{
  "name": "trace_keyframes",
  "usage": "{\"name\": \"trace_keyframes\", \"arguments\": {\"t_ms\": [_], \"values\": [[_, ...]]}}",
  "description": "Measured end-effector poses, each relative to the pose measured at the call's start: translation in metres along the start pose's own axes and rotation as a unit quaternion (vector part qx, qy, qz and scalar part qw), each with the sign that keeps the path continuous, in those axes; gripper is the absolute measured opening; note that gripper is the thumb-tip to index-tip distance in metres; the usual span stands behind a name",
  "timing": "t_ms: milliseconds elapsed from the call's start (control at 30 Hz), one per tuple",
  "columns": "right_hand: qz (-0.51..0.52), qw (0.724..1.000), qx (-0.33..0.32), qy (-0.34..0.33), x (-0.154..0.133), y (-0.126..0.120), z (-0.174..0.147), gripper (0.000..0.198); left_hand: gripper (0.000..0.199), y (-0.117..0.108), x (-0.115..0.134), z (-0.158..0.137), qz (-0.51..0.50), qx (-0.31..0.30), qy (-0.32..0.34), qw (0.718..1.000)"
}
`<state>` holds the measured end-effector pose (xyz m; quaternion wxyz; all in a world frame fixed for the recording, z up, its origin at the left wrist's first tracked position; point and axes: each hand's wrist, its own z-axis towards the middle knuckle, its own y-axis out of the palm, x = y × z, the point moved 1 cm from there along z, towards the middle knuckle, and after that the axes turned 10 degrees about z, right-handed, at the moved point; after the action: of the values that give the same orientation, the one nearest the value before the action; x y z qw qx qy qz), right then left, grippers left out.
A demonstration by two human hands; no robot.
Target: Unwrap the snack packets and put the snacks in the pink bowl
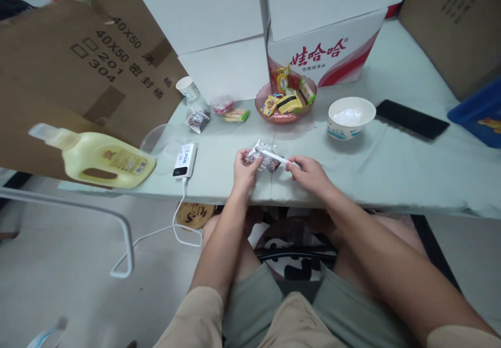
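My left hand is closed on a crinkled clear plastic packet with something dark inside, just above the table's front edge. My right hand grips a slim white strip-like tool. Its far end lies over the packet, close to my left thumb; whether it has cut in, I cannot tell. Behind my hands stands a pinkish glass bowl of wrapped snacks. To its left lie another clear packet with dark contents, a pink packet and a green-ended snack packet.
Right of the bowl are a paper bowl with white contents, a black phone and a blue container. A power bank trails a white cable off the table. A yellow bottle and cardboard boxes flank the left.
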<state>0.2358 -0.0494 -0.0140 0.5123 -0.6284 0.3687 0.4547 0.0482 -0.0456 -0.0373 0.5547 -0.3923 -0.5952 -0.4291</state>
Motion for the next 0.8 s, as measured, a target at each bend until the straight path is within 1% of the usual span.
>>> {"name": "trace_keyframes", "arguments": {"t_ms": [133,200,233,333,400,467,533,633,700,767,800], "values": [[-0.042,0.999,-0.019,-0.002,0.003,-0.006,0.002,0.027,0.054,-0.009,0.006,0.008,-0.093,0.066,-0.057,0.992],[-0.069,0.997,-0.028,0.009,0.006,-0.009,0.004,0.028,0.051,-0.018,0.009,0.014,-0.121,0.106,-0.088,0.983],[-0.092,0.995,-0.020,0.013,0.007,-0.011,0.005,0.028,0.048,-0.022,0.011,0.016,-0.127,0.117,-0.107,0.979],[-0.183,0.982,0.038,0.025,0.013,-0.017,0.006,0.027,0.043,-0.029,0.011,0.019,-0.113,0.109,-0.162,0.974],[-0.235,0.969,0.071,0.032,0.016,-0.021,0.006,0.029,0.045,-0.028,0.009,0.016,-0.080,0.082,-0.169,0.979],[-0.267,0.959,0.095,0.015,0.017,-0.023,0.005,0.028,0.050,-0.021,0.005,0.011,-0.048,0.045,-0.153,0.986],[-0.282,0.951,0.121,-0.034,0.016,-0.022,0.004,0.031,0.054,-0.010,0.000,0.004,-0.022,-0.003,-0.130,0.991],[-0.274,0.946,0.144,-0.098,0.013,-0.017,0.003,0.048,0.050,0.004,-0.006,-0.004,0.051,-0.073,-0.090,0.992],[-0.242,0.956,0.114,-0.122,0.013,-0.014,0.003,0.057,0.041,0.009,-0.008,-0.006,0.132,-0.101,-0.049,0.985],[-0.194,0.969,0.055,-0.146,0.012,-0.011,0.003,0.062,0.034,0.010,-0.008,-0.007,0.210,-0.106,0.014,0.972],[-0.172,0.972,0.027,-0.157,0.012,-0.010,0.003,0.063,0.034,0.010,-0.007,-0.006,0.240,-0.103,0.052,0.964]]}}
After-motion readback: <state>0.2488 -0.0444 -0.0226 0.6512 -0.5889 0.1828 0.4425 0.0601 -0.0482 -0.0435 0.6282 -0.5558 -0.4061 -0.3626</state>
